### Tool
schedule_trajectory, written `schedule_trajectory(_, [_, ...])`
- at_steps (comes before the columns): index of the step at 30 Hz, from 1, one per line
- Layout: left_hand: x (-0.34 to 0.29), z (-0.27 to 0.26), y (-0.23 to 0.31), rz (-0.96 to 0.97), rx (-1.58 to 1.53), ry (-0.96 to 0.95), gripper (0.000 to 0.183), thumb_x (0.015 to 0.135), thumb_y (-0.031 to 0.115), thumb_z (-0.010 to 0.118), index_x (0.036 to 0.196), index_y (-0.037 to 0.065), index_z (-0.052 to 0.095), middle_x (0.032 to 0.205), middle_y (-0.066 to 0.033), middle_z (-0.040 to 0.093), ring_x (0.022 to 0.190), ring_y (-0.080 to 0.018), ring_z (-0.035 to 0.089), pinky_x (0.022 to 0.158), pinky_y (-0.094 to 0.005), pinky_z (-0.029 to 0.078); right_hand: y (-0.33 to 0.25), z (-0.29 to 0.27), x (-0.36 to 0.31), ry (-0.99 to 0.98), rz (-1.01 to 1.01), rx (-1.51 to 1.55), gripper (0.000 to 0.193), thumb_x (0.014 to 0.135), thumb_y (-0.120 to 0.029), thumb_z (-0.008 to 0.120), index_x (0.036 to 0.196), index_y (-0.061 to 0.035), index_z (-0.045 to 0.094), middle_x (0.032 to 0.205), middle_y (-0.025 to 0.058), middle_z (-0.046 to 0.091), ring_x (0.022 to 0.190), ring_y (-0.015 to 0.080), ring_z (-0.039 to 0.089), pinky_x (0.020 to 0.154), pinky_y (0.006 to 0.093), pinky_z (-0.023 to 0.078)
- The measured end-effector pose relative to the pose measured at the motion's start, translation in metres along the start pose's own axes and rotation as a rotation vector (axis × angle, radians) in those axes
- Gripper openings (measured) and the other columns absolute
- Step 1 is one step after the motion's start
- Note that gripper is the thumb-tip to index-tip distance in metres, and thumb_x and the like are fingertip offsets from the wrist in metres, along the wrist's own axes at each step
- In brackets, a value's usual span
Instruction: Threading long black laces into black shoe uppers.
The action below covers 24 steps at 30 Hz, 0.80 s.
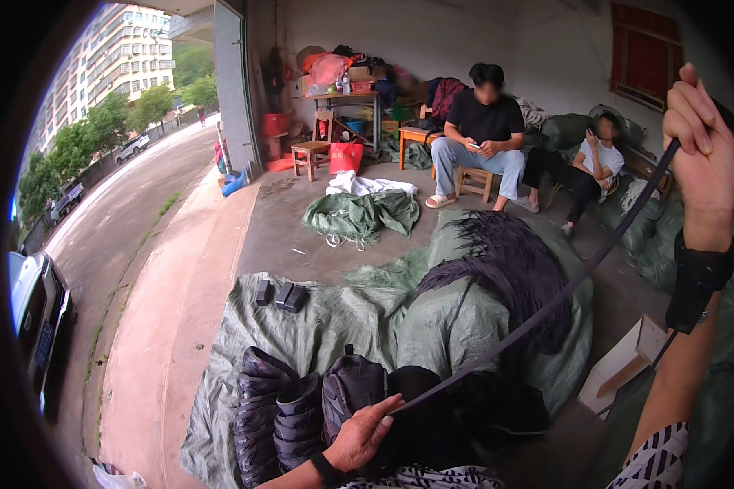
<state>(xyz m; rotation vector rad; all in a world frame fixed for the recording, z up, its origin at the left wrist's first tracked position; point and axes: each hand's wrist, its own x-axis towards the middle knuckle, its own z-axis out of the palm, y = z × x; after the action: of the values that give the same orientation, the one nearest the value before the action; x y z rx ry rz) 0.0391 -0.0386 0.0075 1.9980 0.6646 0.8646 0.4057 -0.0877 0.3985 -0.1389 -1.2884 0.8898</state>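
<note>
A long, narrow dark strap (577,282) runs taut and slanting between my two hands. My right hand (700,151), raised high at the right, is closed around its upper end. Low at the centre, my left hand (359,436) pinches the strap's lower end between thumb and fingers. Beside the left hand stand stacks of dark, ridged pieces (257,416) and a dark bundle (355,387); their exact kind I cannot make out. Ahead, a heap of loose dark strips (497,244) drapes over a bulging green woven sack (444,326).
A green sheet (318,338) bears small black boxes (289,297). A white box (624,367) stands at right. Two people sit farther back, one on a wooden stool (475,181). Green cloth (359,213) lies on the floor. Outside at left is a parked car (45,326).
</note>
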Motion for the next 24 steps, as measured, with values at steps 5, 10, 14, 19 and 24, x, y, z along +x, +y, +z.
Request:
schedule_trajectory(5, [-0.006, 0.001, -0.008, -0.148, -0.133, 0.002, 0.031, 0.097, 0.022, 0.052, 0.119, 0.001, 0.058, 0.094, -0.0122, 0.061, 0.090, -0.0237, 0.061, 0.083, -0.0301, 0.047, -0.014, -0.059, -0.004, -0.002, -0.053, -0.204, 0.025, 0.101, -0.010, 0.036, 0.116, 0.0088, 0.045, 0.066, -0.0005, 0.030, 0.048, 0.0068, 0.025, 0.044, 0.0214, 0.021])
schedule_trajectory(10, [-0.012, 0.005, -0.017, -0.226, -0.324, 0.058, 0.023, 0.096, 0.016, 0.054, 0.109, -0.001, 0.062, 0.096, -0.0049, 0.062, 0.093, -0.0128, 0.059, 0.083, -0.0257, 0.046, 0.011, -0.121, -0.013, 0.259, -0.105, -0.286, 0.022, 0.098, -0.011, 0.046, 0.113, 0.0046, 0.050, 0.064, -0.0031, 0.032, 0.046, 0.0043, 0.026, 0.042, 0.0203, 0.020])
schedule_trajectory(14, [-0.010, 0.004, -0.023, -0.309, -0.408, 0.067, 0.020, 0.095, 0.017, 0.058, 0.104, 0.000, 0.064, 0.093, -0.0023, 0.064, 0.092, -0.0091, 0.058, 0.084, -0.0238, 0.046, 0.056, -0.157, -0.027, 0.529, -0.089, -0.350, 0.023, 0.098, -0.019, 0.049, 0.110, -0.0007, 0.055, 0.066, -0.0045, 0.037, 0.047, 0.0029, 0.029, 0.041, 0.0190, 0.021])
schedule_trajectory(19, [-0.010, 0.002, -0.021, -0.336, -0.304, 0.057, 0.019, 0.092, 0.019, 0.061, 0.100, 0.002, 0.066, 0.092, -0.0050, 0.066, 0.088, -0.0124, 0.062, 0.081, -0.0266, 0.049, 0.164, -0.093, -0.068, 0.404, 0.320, -0.765, 0.018, 0.093, -0.021, 0.053, 0.086, -0.0054, 0.059, 0.057, -0.0046, 0.042, 0.044, 0.0004, 0.033, 0.038, 0.0172, 0.019])
schedule_trajectory(24, [-0.005, 0.004, -0.019, -0.323, -0.232, 0.071, 0.018, 0.093, 0.017, 0.061, 0.101, 0.001, 0.065, 0.090, -0.0010, 0.066, 0.087, -0.0065, 0.058, 0.080, -0.0238, 0.048, 0.288, -0.020, -0.181, -0.195, 0.993, -0.480, 0.019, 0.093, -0.015, 0.053, 0.088, -0.0003, 0.063, 0.076, 0.0035, 0.067, 0.066, 0.0055, 0.058, 0.060, 0.0204, 0.044])
